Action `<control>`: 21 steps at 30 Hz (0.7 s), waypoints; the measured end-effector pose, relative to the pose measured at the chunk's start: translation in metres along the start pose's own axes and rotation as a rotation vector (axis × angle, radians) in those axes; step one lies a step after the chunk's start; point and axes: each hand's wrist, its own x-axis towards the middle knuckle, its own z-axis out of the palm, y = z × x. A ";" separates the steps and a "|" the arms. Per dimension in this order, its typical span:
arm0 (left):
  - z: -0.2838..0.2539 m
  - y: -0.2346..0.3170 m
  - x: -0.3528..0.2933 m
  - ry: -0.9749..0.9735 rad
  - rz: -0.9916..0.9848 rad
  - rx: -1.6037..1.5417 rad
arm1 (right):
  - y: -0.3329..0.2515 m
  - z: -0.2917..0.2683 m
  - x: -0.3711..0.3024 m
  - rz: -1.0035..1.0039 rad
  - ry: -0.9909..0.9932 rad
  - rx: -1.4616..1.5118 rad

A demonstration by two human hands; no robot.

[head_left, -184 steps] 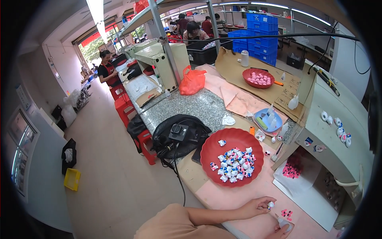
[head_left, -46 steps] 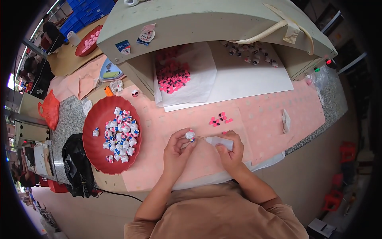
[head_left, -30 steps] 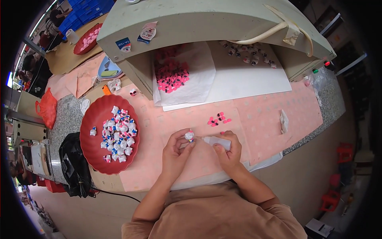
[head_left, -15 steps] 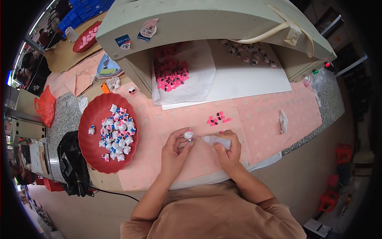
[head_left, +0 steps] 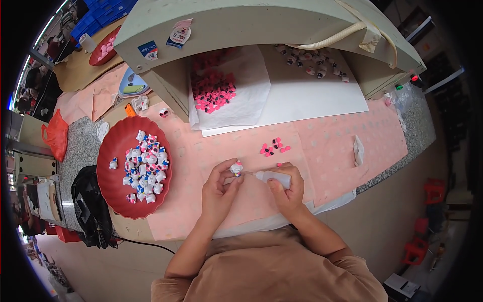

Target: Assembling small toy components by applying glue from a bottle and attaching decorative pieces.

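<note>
Between the thumb and fingers of my left hand (head_left: 219, 190) is a small white toy figurine (head_left: 236, 167) with pink and blue patches. My right hand (head_left: 290, 193) grips a white squeeze bottle (head_left: 275, 178), its thin nozzle pointing left at the figurine. The nozzle tip is close to the figurine; whether they touch I cannot tell. Just beyond my hands, several small pink and black oval pieces (head_left: 274, 146) lie on the pink sheet (head_left: 191, 201). One pink piece shows by my right fingertips. To the left, a red scalloped tray (head_left: 111, 194) holds many similar figurines (head_left: 146, 166).
A pale green metal booth (head_left: 271, 25) arches over the far side. Inside are a heap of pink and black pieces (head_left: 215, 93) on a white sheet and more figurines (head_left: 314, 63). A black bag (head_left: 90, 206) hangs at the left edge. A crumpled tissue (head_left: 358, 151) lies right.
The view has shifted slightly. Both hands keep their grips, with the figurine and bottle in nearly the same position relative to each other.
</note>
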 end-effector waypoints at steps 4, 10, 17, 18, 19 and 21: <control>0.000 -0.001 0.001 -0.001 -0.002 0.007 | 0.000 0.002 0.002 0.001 0.031 0.008; -0.005 -0.001 0.001 0.015 -0.037 -0.069 | 0.003 -0.001 -0.002 -0.026 0.041 0.006; -0.005 -0.001 0.001 0.009 -0.068 -0.142 | 0.002 0.000 0.001 -0.029 0.014 0.000; -0.005 0.000 0.002 0.007 -0.074 -0.136 | 0.002 0.000 0.001 -0.022 0.015 0.002; -0.005 0.000 0.002 0.006 -0.075 -0.136 | 0.002 0.000 0.001 -0.015 0.016 0.003; -0.006 -0.001 0.002 -0.003 -0.076 -0.145 | 0.000 0.000 0.002 -0.024 0.015 -0.014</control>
